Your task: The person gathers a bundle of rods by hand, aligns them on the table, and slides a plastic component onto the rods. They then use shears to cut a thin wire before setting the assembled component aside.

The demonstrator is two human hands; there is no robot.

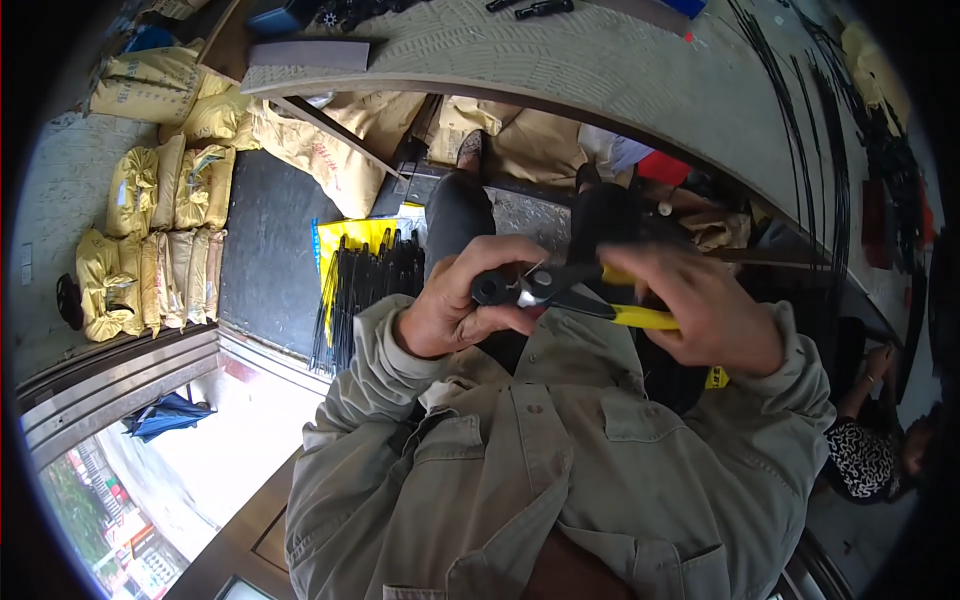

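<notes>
In front of my lap, my left hand (455, 305) is closed round a short black round piece (490, 288) with a hole in its end, pinched between thumb and fingers. My right hand (705, 305), partly smeared by motion, grips a pair of pliers (643, 317) with yellow-and-black handles, which stand apart. The silver pivot and jaws of the pliers lie right beside the black piece, at my left fingertips. What the jaws touch is hard to make out.
A pale worktable (560, 65) curves across the top, with long thin black strips (838, 150) at its right. A bundle of black rods (372, 285) lies on yellow plastic left of my knees. Filled sacks (200, 190) stand at far left. Another person (865, 450) sits at right.
</notes>
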